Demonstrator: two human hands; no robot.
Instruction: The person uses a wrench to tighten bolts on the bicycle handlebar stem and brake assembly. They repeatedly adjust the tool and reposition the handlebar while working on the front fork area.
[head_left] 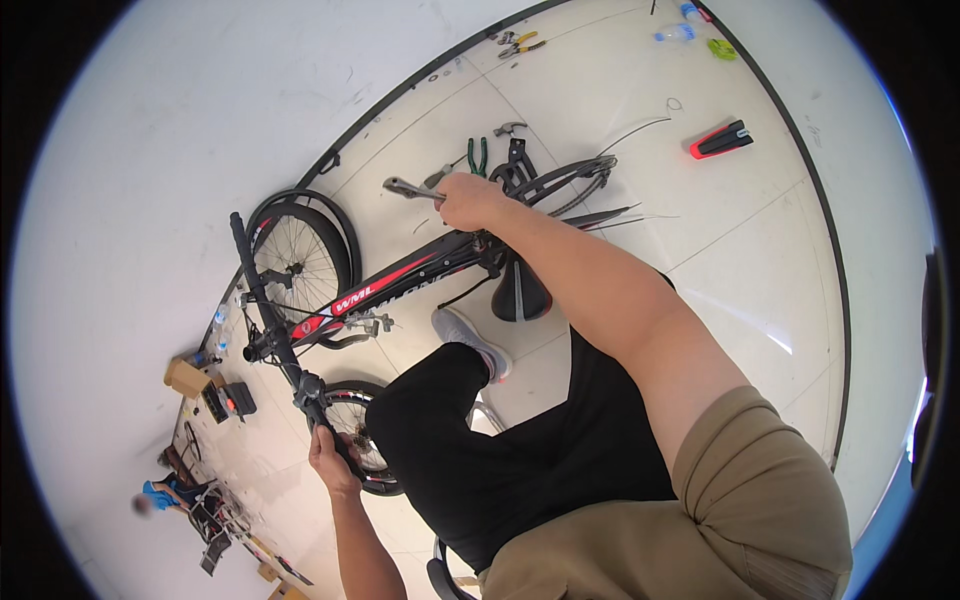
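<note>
A black, red and white bicycle frame lies slanted across the floor in front of me. My left hand is closed around the near grip of its black handlebar. Over the frame's saddle end, my right hand is closed on a metal wrench, whose head sticks out to the left. The fingers' far side is hidden. Below that hand sits the black saddle. Just beyond it lie green-handled pliers, a screwdriver and a hammer.
One wheel stands near the wall; another wheel is beside my knee. Yellow-handled pliers, a red-black fender-like part and a bottle lie farther off. At left are a cardboard box, a toolbox and another person.
</note>
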